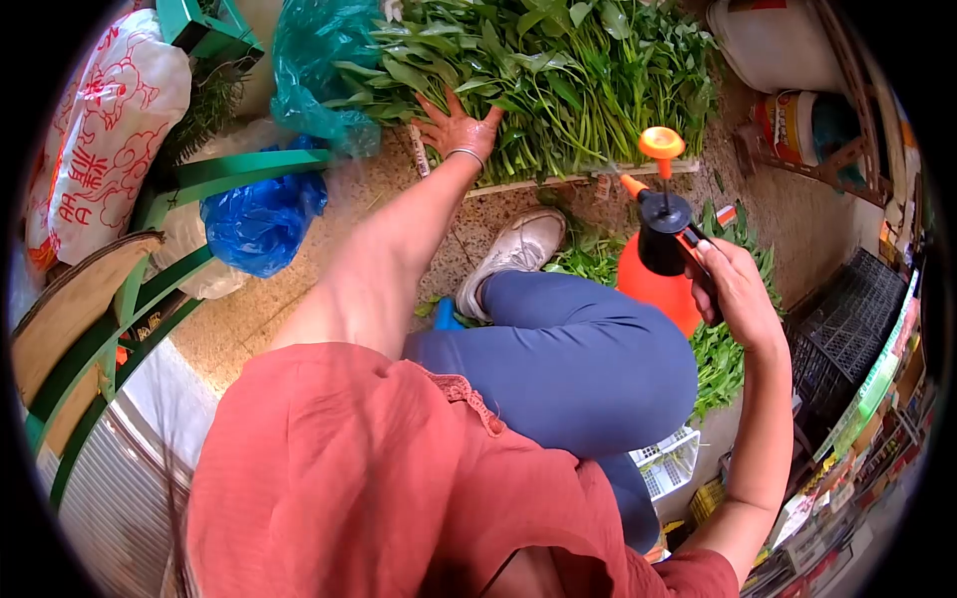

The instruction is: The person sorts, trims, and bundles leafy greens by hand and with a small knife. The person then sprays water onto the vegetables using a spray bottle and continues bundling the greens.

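A big heap of leafy green vegetables (558, 90) with long stems lies at the top of the view, over the edge of a pale tray (538, 182). My left hand (456, 130) reaches into its near left side, fingers spread against the stems. My right hand (736, 284) is wrapped round the black handle of a pump spray bottle (653, 284). The bottle has an orange-red body, a black top and an orange pump knob. Its orange nozzle points toward the heap, with a faint mist in front of it.
Loose greens (723, 364) lie on the floor beyond my knee. A blue plastic bag (264, 219), a teal bag (324, 70) and a printed white sack (115, 130) are on the left, near green frames. A black crate (847, 324) stands at right, a white basket (668, 463) below my leg.
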`<action>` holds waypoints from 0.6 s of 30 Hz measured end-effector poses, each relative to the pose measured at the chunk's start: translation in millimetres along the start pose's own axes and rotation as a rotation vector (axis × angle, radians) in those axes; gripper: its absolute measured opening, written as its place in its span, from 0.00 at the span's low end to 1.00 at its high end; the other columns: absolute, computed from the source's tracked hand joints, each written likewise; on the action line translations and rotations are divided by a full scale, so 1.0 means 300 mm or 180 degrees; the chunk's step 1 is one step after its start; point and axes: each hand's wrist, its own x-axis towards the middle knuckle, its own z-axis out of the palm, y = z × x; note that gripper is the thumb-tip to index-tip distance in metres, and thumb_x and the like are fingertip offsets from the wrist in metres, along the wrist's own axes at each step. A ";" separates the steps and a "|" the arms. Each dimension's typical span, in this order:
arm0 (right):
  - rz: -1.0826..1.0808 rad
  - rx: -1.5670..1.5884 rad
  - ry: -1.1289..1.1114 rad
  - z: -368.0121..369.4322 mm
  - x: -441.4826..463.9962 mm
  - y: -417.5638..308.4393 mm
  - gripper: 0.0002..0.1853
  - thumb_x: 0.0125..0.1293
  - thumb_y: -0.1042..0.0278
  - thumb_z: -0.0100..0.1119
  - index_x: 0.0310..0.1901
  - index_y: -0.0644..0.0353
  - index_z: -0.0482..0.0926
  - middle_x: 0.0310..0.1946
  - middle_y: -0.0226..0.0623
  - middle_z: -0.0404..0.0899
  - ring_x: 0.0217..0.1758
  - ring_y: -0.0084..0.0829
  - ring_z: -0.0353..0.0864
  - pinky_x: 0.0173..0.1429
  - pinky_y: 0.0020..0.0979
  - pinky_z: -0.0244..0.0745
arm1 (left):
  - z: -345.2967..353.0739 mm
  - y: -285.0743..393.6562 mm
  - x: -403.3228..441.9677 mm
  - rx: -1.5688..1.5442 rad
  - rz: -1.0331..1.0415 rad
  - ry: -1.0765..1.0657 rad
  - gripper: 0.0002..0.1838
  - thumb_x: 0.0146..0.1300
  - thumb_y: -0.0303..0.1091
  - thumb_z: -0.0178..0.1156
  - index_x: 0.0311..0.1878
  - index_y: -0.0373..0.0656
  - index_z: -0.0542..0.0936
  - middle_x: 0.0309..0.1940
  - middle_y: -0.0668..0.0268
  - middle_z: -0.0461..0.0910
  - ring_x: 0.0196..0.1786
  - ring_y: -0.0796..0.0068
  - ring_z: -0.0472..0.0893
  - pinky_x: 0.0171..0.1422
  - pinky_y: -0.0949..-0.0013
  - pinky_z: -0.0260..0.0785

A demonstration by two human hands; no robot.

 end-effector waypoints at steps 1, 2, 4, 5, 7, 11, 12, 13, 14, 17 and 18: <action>-0.0015 0.0166 0.0170 -0.005 -0.009 0.026 0.17 0.66 0.58 0.39 0.28 0.61 0.69 0.11 0.27 0.64 0.11 0.16 0.62 0.16 0.19 0.56 | -0.001 0.002 -0.002 -0.0004 -0.0032 -0.0010 0.54 0.41 0.71 0.53 0.69 0.57 0.46 0.68 0.52 0.25 0.67 0.36 0.33 0.67 0.42 0.34; -0.0036 0.0329 0.0340 -0.006 -0.020 0.044 0.17 0.66 0.57 0.39 0.27 0.61 0.69 0.11 0.28 0.65 0.11 0.17 0.62 0.15 0.19 0.56 | -0.006 0.005 -0.005 -0.0011 -0.0065 -0.0013 0.54 0.41 0.71 0.54 0.69 0.57 0.46 0.68 0.53 0.25 0.67 0.36 0.33 0.67 0.42 0.34; -0.0093 0.0408 0.0519 -0.010 -0.054 0.057 0.17 0.66 0.56 0.39 0.26 0.61 0.68 0.11 0.27 0.65 0.11 0.17 0.62 0.16 0.19 0.56 | 0.002 -0.016 0.009 0.0028 -0.0055 -0.0074 0.54 0.41 0.72 0.53 0.69 0.56 0.45 0.68 0.53 0.24 0.67 0.36 0.32 0.67 0.42 0.33; -0.0108 0.0368 0.0528 -0.017 -0.076 0.055 0.17 0.66 0.57 0.39 0.27 0.61 0.69 0.12 0.27 0.65 0.12 0.17 0.62 0.16 0.19 0.56 | 0.002 -0.029 0.018 -0.0051 -0.0027 -0.0168 0.55 0.41 0.72 0.52 0.69 0.56 0.44 0.68 0.54 0.23 0.67 0.37 0.31 0.67 0.42 0.33; -0.0120 0.0370 0.0587 -0.022 -0.122 0.044 0.17 0.66 0.57 0.40 0.29 0.62 0.70 0.12 0.26 0.64 0.12 0.16 0.62 0.17 0.19 0.56 | -0.043 -0.041 0.022 -0.0267 0.0001 -0.0454 0.56 0.41 0.75 0.50 0.69 0.56 0.42 0.68 0.54 0.21 0.68 0.38 0.29 0.67 0.42 0.33; -0.0538 0.0248 0.0366 0.005 -0.155 0.010 0.17 0.66 0.57 0.41 0.27 0.63 0.69 0.11 0.27 0.64 0.10 0.17 0.60 0.15 0.20 0.54 | -0.175 -0.061 -0.080 -0.0846 0.0201 0.0379 0.56 0.41 0.72 0.55 0.68 0.52 0.44 0.67 0.46 0.27 0.67 0.34 0.35 0.64 0.37 0.38; -0.0672 0.0122 0.0347 0.004 -0.153 0.004 0.17 0.66 0.58 0.42 0.27 0.63 0.69 0.11 0.27 0.64 0.10 0.16 0.61 0.15 0.21 0.54 | -0.202 -0.056 -0.109 -0.0918 0.0154 0.0634 0.56 0.41 0.71 0.55 0.68 0.52 0.45 0.67 0.45 0.28 0.67 0.34 0.35 0.63 0.36 0.38; -0.0661 0.0211 0.0351 0.001 -0.159 -0.014 0.18 0.66 0.57 0.41 0.27 0.63 0.69 0.11 0.28 0.64 0.10 0.17 0.60 0.15 0.21 0.54 | -0.192 -0.059 -0.128 -0.0864 0.0447 0.0879 0.52 0.45 0.69 0.54 0.68 0.56 0.45 0.67 0.45 0.28 0.67 0.35 0.34 0.63 0.34 0.36; -0.0695 0.0199 0.0381 -0.005 -0.153 -0.009 0.18 0.66 0.57 0.41 0.27 0.63 0.69 0.11 0.28 0.64 0.10 0.17 0.60 0.15 0.21 0.54 | -0.172 -0.055 -0.131 -0.0415 0.1041 0.1038 0.46 0.49 0.66 0.52 0.68 0.58 0.47 0.68 0.51 0.27 0.68 0.37 0.30 0.64 0.34 0.30; -0.0583 0.0509 0.0652 -0.021 -0.129 0.019 0.18 0.67 0.56 0.39 0.27 0.61 0.69 0.11 0.28 0.66 0.11 0.18 0.61 0.17 0.20 0.56 | -0.221 0.151 -0.204 0.0741 0.2527 0.0830 0.40 0.53 0.66 0.48 0.67 0.60 0.53 0.69 0.63 0.27 0.68 0.45 0.24 0.65 0.39 0.18; -0.0596 0.0491 0.0637 -0.019 -0.124 0.017 0.18 0.67 0.56 0.39 0.27 0.61 0.69 0.11 0.28 0.66 0.11 0.18 0.61 0.17 0.20 0.56 | -0.194 0.216 -0.193 0.1005 0.2895 0.0905 0.39 0.53 0.68 0.46 0.66 0.62 0.55 0.69 0.66 0.27 0.68 0.48 0.22 0.64 0.40 0.14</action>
